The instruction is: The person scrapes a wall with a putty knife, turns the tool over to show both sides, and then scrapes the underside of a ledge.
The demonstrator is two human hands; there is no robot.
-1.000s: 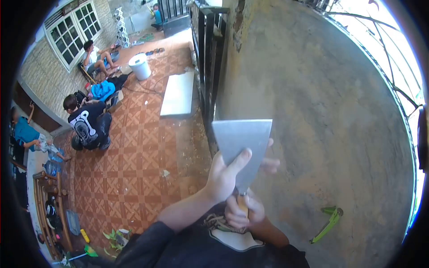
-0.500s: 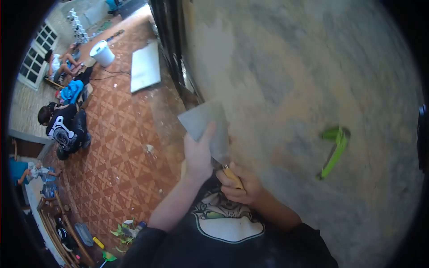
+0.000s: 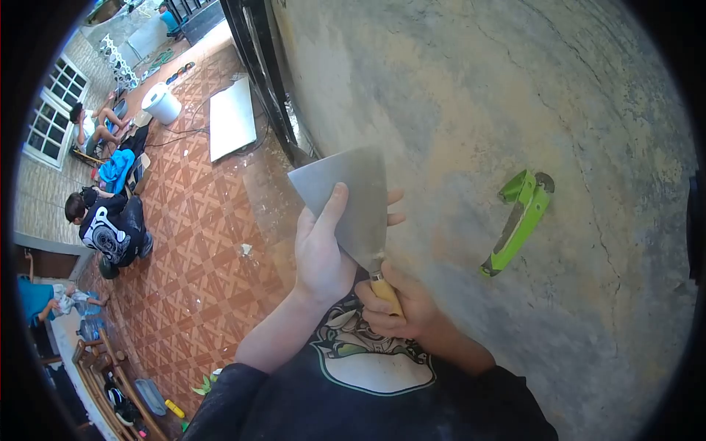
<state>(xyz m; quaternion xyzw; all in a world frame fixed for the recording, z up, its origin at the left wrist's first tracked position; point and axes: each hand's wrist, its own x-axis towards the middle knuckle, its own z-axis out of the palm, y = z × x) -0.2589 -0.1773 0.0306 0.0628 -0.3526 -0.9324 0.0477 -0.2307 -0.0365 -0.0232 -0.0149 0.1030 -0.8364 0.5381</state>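
A wide putty knife (image 3: 357, 195) with a flat metal blade and a yellow wooden handle is held in front of my chest, blade pointing away from me. My right hand (image 3: 401, 298) is closed around the handle. My left hand (image 3: 320, 253) grips the blade, thumb flat on its near face. The other fingers pass behind the blade, and two fingertips stick out past its right edge. To the right, a bright green tool (image 3: 523, 228) with dark parts rests on the grey concrete surface (image 3: 456, 147), apart from both hands.
Reddish patterned tiles (image 3: 198, 257) spread to the left. On them are a white board (image 3: 232, 121), a white bucket (image 3: 161, 103) and cables. A person in black (image 3: 114, 228) crouches there, with other people seated beyond. Dark metal posts (image 3: 261, 66) edge the concrete.
My view has shifted, so the green tool appears farther left and the blade is sharper. Fingertips of my left hand now show past the blade's right edge. Both hands keep their hold.
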